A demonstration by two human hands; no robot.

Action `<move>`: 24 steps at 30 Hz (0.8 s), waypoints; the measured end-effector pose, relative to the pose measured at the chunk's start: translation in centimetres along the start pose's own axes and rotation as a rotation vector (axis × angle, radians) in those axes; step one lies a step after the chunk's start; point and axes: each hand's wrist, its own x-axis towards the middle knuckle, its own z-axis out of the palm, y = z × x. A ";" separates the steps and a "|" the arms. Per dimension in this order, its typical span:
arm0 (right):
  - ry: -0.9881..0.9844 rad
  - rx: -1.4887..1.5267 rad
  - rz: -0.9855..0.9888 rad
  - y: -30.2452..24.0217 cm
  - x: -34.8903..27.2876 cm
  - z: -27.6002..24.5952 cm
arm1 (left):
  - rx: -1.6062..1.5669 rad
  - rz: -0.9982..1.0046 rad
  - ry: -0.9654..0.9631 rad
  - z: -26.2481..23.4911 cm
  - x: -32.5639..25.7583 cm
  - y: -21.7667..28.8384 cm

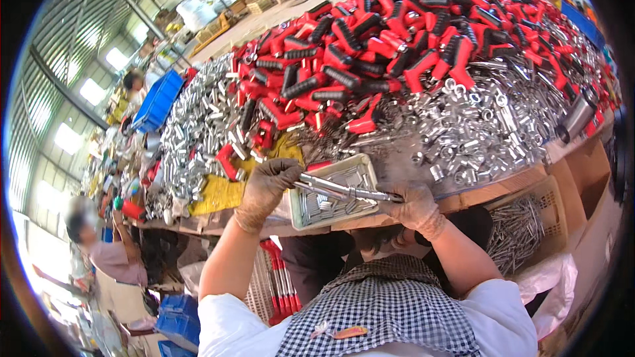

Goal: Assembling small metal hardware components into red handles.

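My left hand (270, 188), in a dirty work glove, closes round the left ends of slim shiny metal rods (331, 186). My right hand (413, 207), gloved too, pinches the right end of a rod, so the rods lie crosswise between both hands. How many there are I cannot tell. Just below them a pale plastic tray (297, 215) with small metal pins (325, 203) sits at the table's near edge. Beyond the hands rises a heap of red and black pistol-shaped handles (344, 59). One red handle (229, 162) lies near my left hand.
Small metal tubes (198, 125) are piled at left, metal fittings (469, 135) at right. Yellow cloth (221, 193) lies near the left edge. A crate (550, 206) of thin rods stands below right; red-handled rods (281, 281) are below left. A co-worker (109, 251) sits at far left.
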 end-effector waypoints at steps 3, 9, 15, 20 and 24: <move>0.011 -0.060 -0.057 -1.2 -0.9 0.8 | -0.093 -0.052 0.066 -0.5 -3.5 -1.3; -0.048 -0.219 -0.239 -5.1 -1.2 1.7 | -0.170 -0.110 0.111 0.1 -7.9 -3.7; -0.255 -0.003 -0.102 -7.8 -3.6 2.9 | -0.395 -0.157 -0.278 1.4 -9.8 -4.8; -0.287 -0.277 -0.092 -9.6 -3.9 5.4 | -0.351 -0.073 -0.172 5.7 -11.3 -4.7; -0.422 -0.131 -0.070 -7.9 -3.8 5.6 | -0.072 -0.202 -0.296 5.4 -9.4 -4.5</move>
